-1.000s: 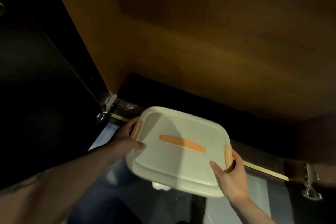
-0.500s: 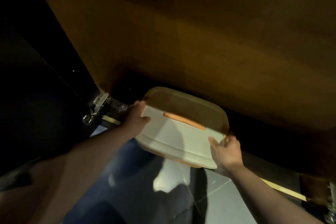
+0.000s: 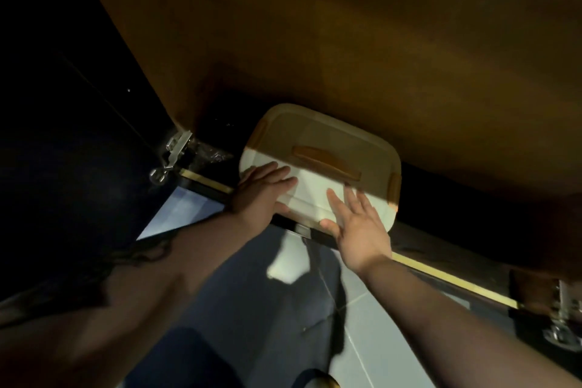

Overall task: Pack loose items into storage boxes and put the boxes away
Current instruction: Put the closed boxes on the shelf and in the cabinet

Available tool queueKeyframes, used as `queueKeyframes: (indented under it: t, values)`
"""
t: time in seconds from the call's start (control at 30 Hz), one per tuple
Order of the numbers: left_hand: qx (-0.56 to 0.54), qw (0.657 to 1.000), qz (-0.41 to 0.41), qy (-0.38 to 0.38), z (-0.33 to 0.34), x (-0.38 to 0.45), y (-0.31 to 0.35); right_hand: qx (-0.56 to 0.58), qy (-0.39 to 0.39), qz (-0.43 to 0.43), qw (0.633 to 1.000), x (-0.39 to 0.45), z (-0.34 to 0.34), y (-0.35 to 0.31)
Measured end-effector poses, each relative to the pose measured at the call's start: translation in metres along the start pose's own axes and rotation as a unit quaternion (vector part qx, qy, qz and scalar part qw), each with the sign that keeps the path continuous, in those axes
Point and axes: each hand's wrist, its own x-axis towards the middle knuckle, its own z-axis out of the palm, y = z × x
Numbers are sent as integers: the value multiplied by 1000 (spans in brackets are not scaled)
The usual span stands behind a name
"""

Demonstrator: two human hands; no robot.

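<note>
Cream storage box [image 3: 318, 148] with orange handle [image 3: 326, 162], brown wooden cabinet [image 3: 346, 41], brass strip [image 3: 453, 280], pale grey floor tiles [image 3: 371, 337]

No legible text, label, brand, number or sign appears anywhere in the view. The lid of the storage box [image 3: 318, 148] carries only a plain orange handle strip, without markings. The cabinet panel [image 3: 346, 41] and the metal hinge [image 3: 176, 148] likewise show no readable characters.
</note>
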Motion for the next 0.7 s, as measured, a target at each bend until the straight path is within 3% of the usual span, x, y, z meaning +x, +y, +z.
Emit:
queueKeyframes:
  t: [0.13,0.3,0.53,0.7]
  values:
    - [34,998,-38,-35,-3,14,9,-6,-23,25,999,14,-9,-1]
    - [-15,992,-98,-79,-31,-19,37,14,-44,52,998,-21,-35,-17]
    - [-25,993,-105,-48,-138,-94,93,56,-43,50,996,-125,-120,-65]
    - [38,991,-64,-108,-224,-140,150,41,-47,14,998,-206,-208,-98]
